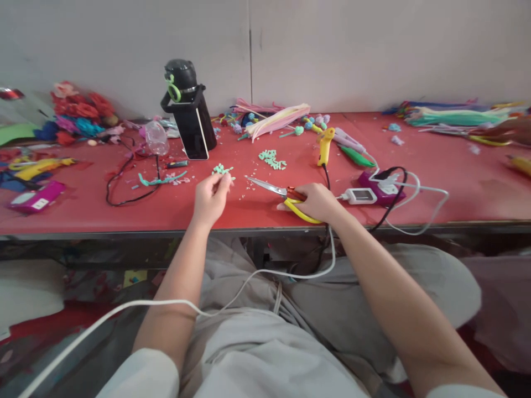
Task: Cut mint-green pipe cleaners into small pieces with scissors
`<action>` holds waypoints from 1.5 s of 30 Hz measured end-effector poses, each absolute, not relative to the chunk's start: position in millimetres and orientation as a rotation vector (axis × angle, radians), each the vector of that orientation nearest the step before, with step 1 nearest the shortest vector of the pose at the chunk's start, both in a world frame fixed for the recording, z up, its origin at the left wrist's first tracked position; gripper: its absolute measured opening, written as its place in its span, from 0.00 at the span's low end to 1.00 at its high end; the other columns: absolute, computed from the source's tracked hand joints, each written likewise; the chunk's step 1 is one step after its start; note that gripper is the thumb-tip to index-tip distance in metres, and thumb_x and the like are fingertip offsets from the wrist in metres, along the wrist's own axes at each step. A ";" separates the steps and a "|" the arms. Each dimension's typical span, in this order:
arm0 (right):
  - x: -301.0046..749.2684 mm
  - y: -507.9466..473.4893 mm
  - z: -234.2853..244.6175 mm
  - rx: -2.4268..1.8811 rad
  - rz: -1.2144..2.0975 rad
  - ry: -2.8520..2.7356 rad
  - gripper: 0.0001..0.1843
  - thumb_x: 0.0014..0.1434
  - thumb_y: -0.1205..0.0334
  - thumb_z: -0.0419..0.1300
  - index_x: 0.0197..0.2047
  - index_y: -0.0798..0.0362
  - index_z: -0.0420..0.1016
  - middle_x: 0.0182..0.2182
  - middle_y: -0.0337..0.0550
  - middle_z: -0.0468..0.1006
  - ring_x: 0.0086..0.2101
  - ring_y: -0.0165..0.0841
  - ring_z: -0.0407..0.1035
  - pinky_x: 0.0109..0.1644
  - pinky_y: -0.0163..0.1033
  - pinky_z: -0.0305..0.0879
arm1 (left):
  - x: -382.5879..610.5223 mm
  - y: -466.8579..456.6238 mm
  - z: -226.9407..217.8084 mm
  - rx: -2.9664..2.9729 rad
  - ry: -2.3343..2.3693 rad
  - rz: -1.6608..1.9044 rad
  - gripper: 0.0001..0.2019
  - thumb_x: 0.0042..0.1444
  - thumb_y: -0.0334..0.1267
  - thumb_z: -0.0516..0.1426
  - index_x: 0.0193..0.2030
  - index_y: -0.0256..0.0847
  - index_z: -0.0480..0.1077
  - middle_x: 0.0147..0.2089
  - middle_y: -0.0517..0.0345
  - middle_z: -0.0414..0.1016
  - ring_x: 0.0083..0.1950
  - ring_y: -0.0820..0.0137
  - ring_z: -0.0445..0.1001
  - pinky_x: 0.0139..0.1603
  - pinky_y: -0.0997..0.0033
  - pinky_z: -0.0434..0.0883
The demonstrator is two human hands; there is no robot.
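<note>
You sit at a red table (261, 213), both forearms reaching over its near edge. Your left hand (211, 200) is just left of centre, thumb and fingertips drawn narrowly together in a pinch; you cannot tell from this view whether anything is between them. Just beyond those fingertips is a loose heap of small pale-green pieces (220, 168). A second green cluster (272, 159) lies farther back and to the right, on bare tabletop. Your right hand (318, 202) curls around the yellow and orange-red handles of a pair of scissors (269, 187), its silver blades pointing left, toward your left hand. Tiny pale scraps speckle the surface around the blade tips. Behind the heap stands a black flask (181, 72); beyond the scissors, to the right, is a yellow glue gun (326, 146).
</note>
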State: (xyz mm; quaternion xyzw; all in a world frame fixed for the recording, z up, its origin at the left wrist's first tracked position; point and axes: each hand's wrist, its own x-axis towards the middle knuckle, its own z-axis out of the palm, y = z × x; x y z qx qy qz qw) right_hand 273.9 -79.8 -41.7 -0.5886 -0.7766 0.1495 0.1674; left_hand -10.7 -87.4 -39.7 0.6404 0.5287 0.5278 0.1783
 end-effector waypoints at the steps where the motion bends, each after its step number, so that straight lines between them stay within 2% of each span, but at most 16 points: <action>1: 273.5 -80.0 -41.4 -1.674 0.431 -2.208 0.39 0.46 0.18 0.60 0.24 0.50 0.66 0.21 0.39 0.67 0.25 0.31 0.56 0.31 0.40 0.47 | -18.0 -83.5 -37.2 1.872 1.558 1.480 0.16 0.67 0.47 0.57 0.30 0.40 0.73 0.25 0.59 0.72 0.28 0.72 0.69 0.31 0.72 0.65; 5: 272.0 -79.8 -40.8 -1.672 0.441 -2.185 0.37 0.47 0.20 0.61 0.23 0.49 0.64 0.21 0.39 0.68 0.25 0.31 0.57 0.30 0.40 0.48 | -52.1 -54.4 -29.7 2.093 1.810 1.283 0.13 0.67 0.43 0.56 0.33 0.40 0.75 0.27 0.58 0.74 0.31 0.69 0.71 0.37 0.68 0.67; 8: 271.2 -79.3 -40.5 -1.674 0.442 -2.177 0.37 0.47 0.21 0.62 0.22 0.49 0.61 0.21 0.39 0.68 0.24 0.31 0.57 0.30 0.40 0.47 | -71.5 -29.6 -27.9 2.272 1.899 1.076 0.12 0.66 0.40 0.57 0.35 0.40 0.78 0.34 0.52 0.76 0.39 0.63 0.75 0.46 0.64 0.70; 11: 270.6 -78.9 -40.5 -1.661 0.458 -2.178 0.36 0.47 0.23 0.63 0.22 0.49 0.60 0.21 0.39 0.68 0.24 0.30 0.57 0.30 0.40 0.47 | -80.9 -10.0 -25.5 2.363 1.924 0.855 0.13 0.66 0.40 0.56 0.35 0.40 0.79 0.35 0.50 0.74 0.42 0.61 0.75 0.48 0.61 0.71; 14: 269.8 -79.2 -41.7 -1.652 0.448 -2.155 0.36 0.47 0.24 0.64 0.21 0.49 0.59 0.20 0.38 0.67 0.24 0.30 0.56 0.30 0.40 0.46 | -79.3 5.7 -17.9 2.368 1.905 0.876 0.12 0.66 0.40 0.55 0.40 0.41 0.80 0.38 0.49 0.75 0.43 0.61 0.75 0.50 0.61 0.71; 19: 269.3 -80.1 -46.3 -1.614 0.475 -2.000 0.36 0.46 0.26 0.66 0.21 0.49 0.58 0.19 0.35 0.59 0.24 0.28 0.51 0.29 0.40 0.43 | -51.1 26.9 -3.2 2.247 1.803 0.900 0.08 0.63 0.39 0.60 0.41 0.40 0.80 0.40 0.51 0.81 0.41 0.64 0.77 0.48 0.63 0.72; 24: 272.7 -76.6 -51.1 -1.454 0.644 -1.635 0.36 0.48 0.28 0.66 0.22 0.48 0.54 0.20 0.31 0.50 0.25 0.26 0.46 0.28 0.38 0.41 | 2.1 37.7 -9.4 2.348 1.534 0.783 0.06 0.59 0.35 0.62 0.41 0.38 0.80 0.41 0.51 0.84 0.41 0.66 0.77 0.48 0.64 0.73; 30: 275.1 -73.8 -52.7 -1.345 0.790 -1.460 0.36 0.46 0.31 0.70 0.22 0.48 0.54 0.21 0.31 0.50 0.26 0.26 0.45 0.27 0.37 0.40 | 62.5 44.3 -22.2 2.372 1.490 0.593 0.05 0.60 0.32 0.62 0.41 0.38 0.79 0.42 0.49 0.84 0.42 0.65 0.78 0.47 0.65 0.73; 36: 273.6 -76.9 -52.1 -1.303 0.804 -1.492 0.34 0.48 0.36 0.72 0.22 0.49 0.54 0.21 0.31 0.50 0.25 0.26 0.45 0.28 0.37 0.39 | 80.1 40.9 -20.8 2.443 1.633 0.405 0.07 0.62 0.35 0.62 0.44 0.37 0.81 0.50 0.44 0.83 0.50 0.61 0.79 0.53 0.63 0.73; 41: 274.2 -76.3 -52.4 -1.307 0.817 -1.501 0.34 0.48 0.37 0.72 0.23 0.49 0.53 0.22 0.31 0.50 0.26 0.26 0.45 0.28 0.37 0.39 | 80.0 40.4 -21.5 2.473 1.650 0.390 0.08 0.63 0.36 0.61 0.45 0.37 0.81 0.51 0.43 0.82 0.51 0.60 0.79 0.53 0.62 0.72; 45: 274.6 -76.0 -53.1 -1.343 0.803 -1.516 0.34 0.48 0.37 0.72 0.23 0.48 0.53 0.22 0.31 0.49 0.26 0.26 0.45 0.28 0.37 0.40 | 79.2 44.1 -25.2 2.511 1.636 0.445 0.06 0.62 0.33 0.61 0.42 0.39 0.82 0.49 0.44 0.82 0.50 0.58 0.78 0.53 0.59 0.72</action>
